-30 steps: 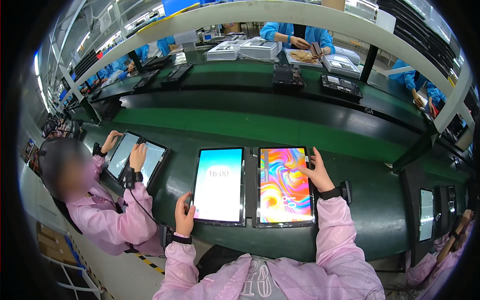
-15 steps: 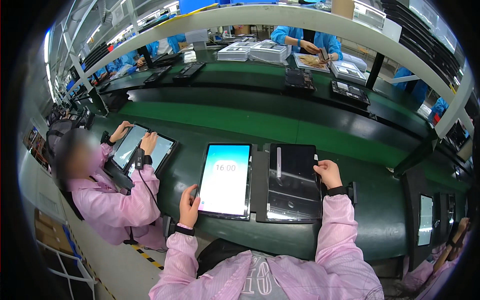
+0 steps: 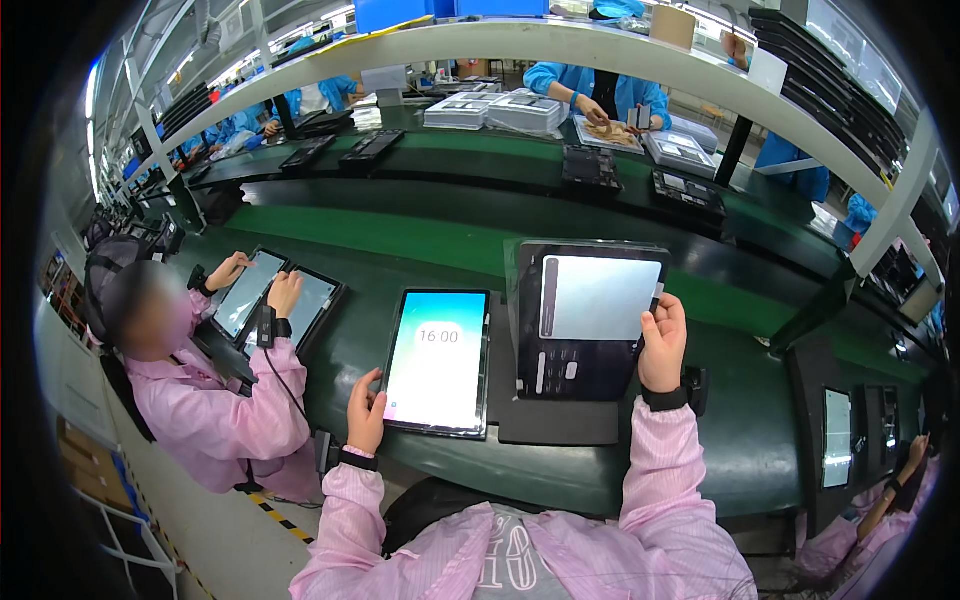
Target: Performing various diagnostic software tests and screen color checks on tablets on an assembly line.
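Observation:
A tablet (image 3: 437,362) with a bright blue-green and white screen lies flat on a dark mat. My left hand (image 3: 366,412) is at its lower left edge, fingers curled against the side. To the right, my right hand (image 3: 663,345) grips the right edge of a second tablet (image 3: 575,370), thumb in front and the other fingers partly hidden behind it. This tablet is raised and tilted, its upper end away from me. Its upper screen area is pale, with small light marks on the dark part below. Under it shows a dark mat (image 3: 558,425).
At left a co-worker in pink (image 3: 215,420) handles two tablets. Another tablet (image 3: 838,438) lies at far right near a further person's arm. Beyond the green bench stands a dark shelf (image 3: 440,215); across it, a person in blue works beside stacked white trays (image 3: 522,112).
My right hand has lifted and tilted the right-hand tablet up off its mat, away from me. Its dark face now shows a pale area. My left hand stays at the left tablet's edge.

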A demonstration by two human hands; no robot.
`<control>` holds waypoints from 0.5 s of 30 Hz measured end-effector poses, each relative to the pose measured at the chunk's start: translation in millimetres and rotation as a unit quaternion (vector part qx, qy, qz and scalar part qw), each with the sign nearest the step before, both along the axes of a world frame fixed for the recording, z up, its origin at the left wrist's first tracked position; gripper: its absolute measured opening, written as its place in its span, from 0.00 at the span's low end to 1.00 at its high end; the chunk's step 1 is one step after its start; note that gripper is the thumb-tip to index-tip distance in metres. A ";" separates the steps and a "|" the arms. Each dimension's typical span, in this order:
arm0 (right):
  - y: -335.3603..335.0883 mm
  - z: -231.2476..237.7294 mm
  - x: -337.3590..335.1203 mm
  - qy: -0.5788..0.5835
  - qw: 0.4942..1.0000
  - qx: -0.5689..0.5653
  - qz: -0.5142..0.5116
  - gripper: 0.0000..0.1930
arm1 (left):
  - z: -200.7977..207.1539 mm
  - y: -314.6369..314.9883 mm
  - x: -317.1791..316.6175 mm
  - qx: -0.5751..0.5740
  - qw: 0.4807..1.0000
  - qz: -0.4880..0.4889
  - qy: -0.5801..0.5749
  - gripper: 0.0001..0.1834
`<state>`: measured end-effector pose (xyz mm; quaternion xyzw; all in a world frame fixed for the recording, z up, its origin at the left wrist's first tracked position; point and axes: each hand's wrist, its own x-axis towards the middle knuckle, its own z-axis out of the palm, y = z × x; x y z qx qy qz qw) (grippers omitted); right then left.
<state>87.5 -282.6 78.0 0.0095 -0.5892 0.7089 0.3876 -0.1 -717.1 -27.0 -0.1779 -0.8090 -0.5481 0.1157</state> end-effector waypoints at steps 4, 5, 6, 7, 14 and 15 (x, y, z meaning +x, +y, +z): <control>-12.3 10.3 -1.1 -0.033 0.998 0.019 -0.058 0.19 | 3.3 1.6 0.7 -0.009 1.000 -0.001 -0.004 0.24; -13.0 10.9 -1.4 -0.022 0.998 0.018 -0.051 0.19 | 1.7 2.0 2.9 0.006 1.000 0.025 0.006 0.23; -12.8 11.0 -2.0 0.001 0.999 0.026 -0.046 0.20 | -0.8 2.2 5.9 0.019 0.998 0.048 0.027 0.22; -12.9 10.2 -2.5 0.022 0.998 0.032 -0.040 0.21 | -4.5 2.0 10.7 0.020 0.998 0.052 0.017 0.22; -6.8 2.2 -7.1 0.073 0.991 -0.100 0.054 0.17 | -55.7 -37.5 116.9 0.033 0.978 0.184 0.090 0.06; -6.2 1.5 -6.2 0.065 0.991 -0.106 0.042 0.17 | -65.6 -45.5 128.2 -0.010 0.984 0.179 0.005 0.05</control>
